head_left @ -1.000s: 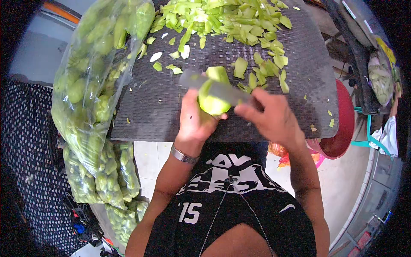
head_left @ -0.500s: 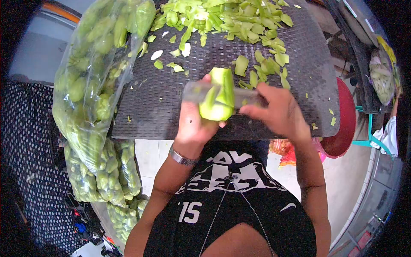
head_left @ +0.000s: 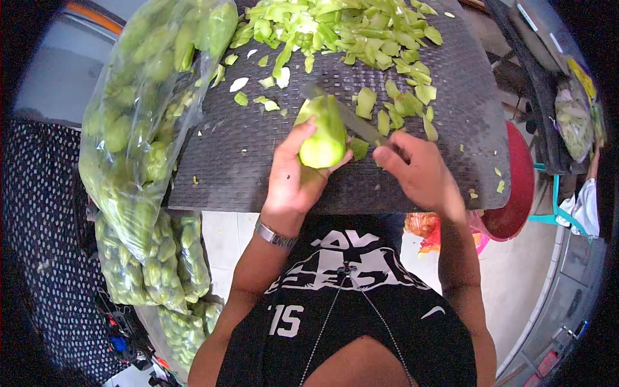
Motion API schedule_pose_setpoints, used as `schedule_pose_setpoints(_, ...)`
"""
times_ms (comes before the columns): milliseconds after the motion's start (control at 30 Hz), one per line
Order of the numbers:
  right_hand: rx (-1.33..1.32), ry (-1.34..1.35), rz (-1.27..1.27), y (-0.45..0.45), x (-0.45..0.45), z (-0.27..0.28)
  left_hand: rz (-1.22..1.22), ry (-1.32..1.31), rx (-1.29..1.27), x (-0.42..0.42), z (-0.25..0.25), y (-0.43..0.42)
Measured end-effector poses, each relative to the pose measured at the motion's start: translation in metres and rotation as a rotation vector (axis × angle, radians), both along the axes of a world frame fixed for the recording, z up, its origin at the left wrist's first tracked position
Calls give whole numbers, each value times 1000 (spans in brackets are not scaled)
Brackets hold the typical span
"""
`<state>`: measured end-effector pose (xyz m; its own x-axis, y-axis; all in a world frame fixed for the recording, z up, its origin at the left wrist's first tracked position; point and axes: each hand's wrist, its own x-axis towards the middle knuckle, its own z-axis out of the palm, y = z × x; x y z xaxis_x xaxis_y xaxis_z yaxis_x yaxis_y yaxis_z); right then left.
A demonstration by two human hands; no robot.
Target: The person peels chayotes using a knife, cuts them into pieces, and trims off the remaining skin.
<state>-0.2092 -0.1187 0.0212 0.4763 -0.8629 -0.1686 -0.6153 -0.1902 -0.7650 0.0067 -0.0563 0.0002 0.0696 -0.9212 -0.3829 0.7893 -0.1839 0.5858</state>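
Observation:
A pale green chayote (head_left: 324, 137), partly peeled, is gripped in my left hand (head_left: 292, 169) over the near part of the dark woven-textured tabletop (head_left: 232, 161). My right hand (head_left: 419, 168) is closed round the handle of a knife (head_left: 362, 124). Its blurred blade slants up and left behind the chayote's far end; whether it touches the skin I cannot tell. A cut green peel (head_left: 359, 149) shows between the chayote and my right hand. Farther off on the table lie a large heap of peelings (head_left: 335, 29) and several loose pieces.
A clear plastic bag of chayotes (head_left: 138, 116) leans along the table's left side. More filled bags (head_left: 151, 264) stand below it. At the right are a red tub (head_left: 516, 187), a turquoise stool frame (head_left: 558, 200) and a bagged bundle of greens (head_left: 574, 116).
The knife has gone from lying across the chayote's near side to slanting behind its far end. My left hand has tilted the chayote, and a peel now shows to its right.

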Motion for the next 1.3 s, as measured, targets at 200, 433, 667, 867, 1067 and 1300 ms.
schedule_pose_setpoints(200, 8, 10, 46, 26, 20, 19, 21, 271, 10, 10, -32, -12)
schedule_pose_setpoints(433, -357, 17, 119, 40, 29, 5, -30, -161, -380, -9, -29, 7)
schedule_pose_setpoints(667, -438, 89, 101, 36, 27, 2, 87, -350, -503, -16, -46, 12)
schedule_pose_setpoints(867, -103, 92, -121, -9, -3, 2, -146, -71, -78, 1, -10, 0)
schedule_pose_setpoints(1067, -49, 42, 32, 11, 1, 18, -37, -72, -162, -11, -7, 4)
schedule_pose_setpoints(1300, -287, 17, 172, 31, 21, 10, -36, -55, -187, -17, -1, 4)
